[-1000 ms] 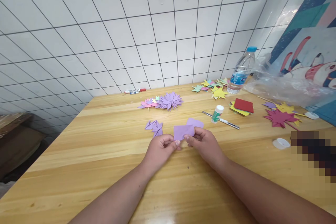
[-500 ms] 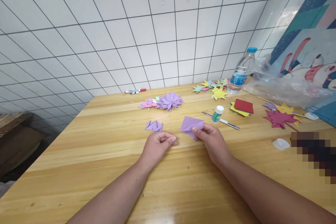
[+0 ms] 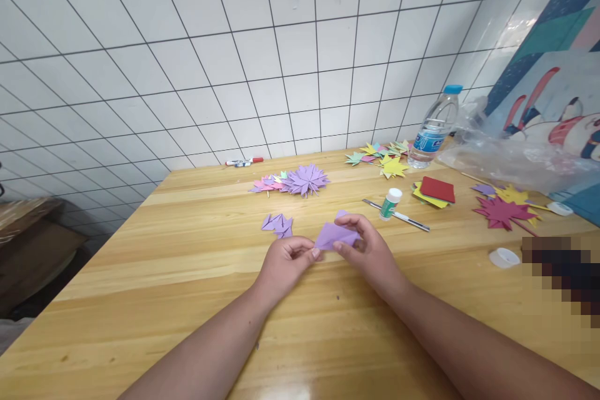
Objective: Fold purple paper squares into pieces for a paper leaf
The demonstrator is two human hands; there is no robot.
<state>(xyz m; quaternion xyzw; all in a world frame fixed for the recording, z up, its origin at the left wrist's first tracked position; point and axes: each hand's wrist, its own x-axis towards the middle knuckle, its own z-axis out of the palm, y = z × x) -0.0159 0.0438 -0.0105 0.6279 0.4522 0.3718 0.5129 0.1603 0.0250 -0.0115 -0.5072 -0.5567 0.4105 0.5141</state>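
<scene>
Both hands hold a sheet of purple origami paper (image 3: 334,234), partly folded, just above the wooden table. My left hand (image 3: 290,262) pinches its left corner between thumb and fingers. On the other side, my right hand (image 3: 370,253) grips the paper, thumb in front and fingers behind its upper edge. Small folded purple paper pieces (image 3: 279,225) lie just beyond my left hand. A glue stick (image 3: 390,205) with a white cap stands past my right hand, beside a craft knife (image 3: 407,220) lying flat.
Behind lie a purple paper flower (image 3: 305,180), markers (image 3: 244,162) and coloured paper stars (image 3: 392,166). A water bottle (image 3: 434,128) stands near the tiled wall. To the right are a paper stack (image 3: 437,190), a magenta paper star (image 3: 501,212), a tape roll (image 3: 504,257) and a plastic bag (image 3: 506,159).
My left hand has come to the purple paper and taken its left corner. The right hand has tilted the paper and shifted its fingers to the upper edge.
</scene>
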